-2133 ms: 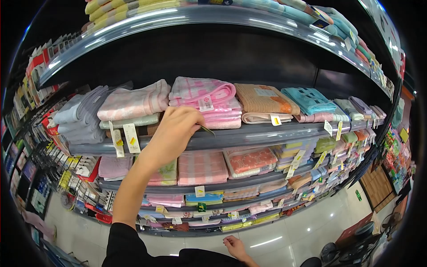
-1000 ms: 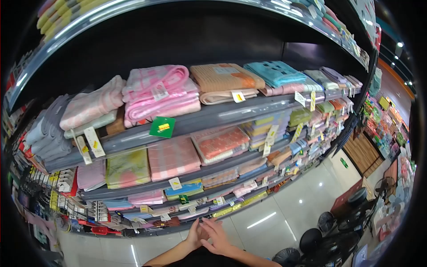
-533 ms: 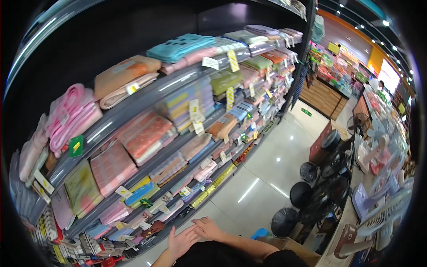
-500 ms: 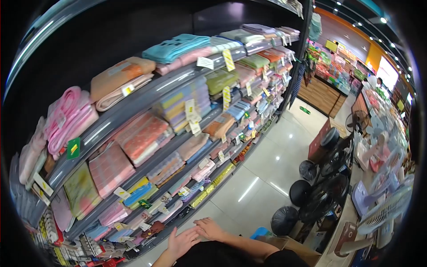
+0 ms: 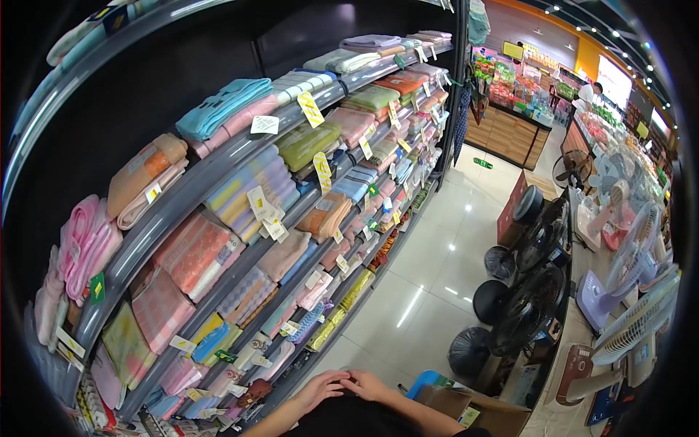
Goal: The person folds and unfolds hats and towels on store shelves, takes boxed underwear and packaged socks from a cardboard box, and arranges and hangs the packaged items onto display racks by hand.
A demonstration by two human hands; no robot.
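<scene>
Low in the head view, in front of the dark clothing, my left hand (image 5: pixel 319 390) reaches across with its fingers extended and slightly bent. Its fingertips meet those of my right hand (image 5: pixel 369 386), whose fingers are loosely curved. No object shows in either hand. To the left, folded towels lie on tiered shelves. A pink towel stack (image 5: pixel 86 244), an orange-brown towel (image 5: pixel 145 171) and a turquoise towel (image 5: pixel 222 109) rest on one long shelf (image 5: pixel 153 240). A green tag (image 5: pixel 97 288) hangs at its edge beside the pink stack.
Black fans (image 5: pixel 528 309) and a wrapped round base (image 5: pixel 473 351) stand on the aisle floor (image 5: pixel 408 291). An open cardboard box (image 5: pixel 473 409) is at the lower right. Table fans (image 5: pixel 601 291) line the right counter (image 5: pixel 542 415). A person (image 5: pixel 588 93) stands far back.
My left hand has come down from the shelf edge, where the green tag now hangs, to meet my right hand. The view has turned right, showing more aisle and fans.
</scene>
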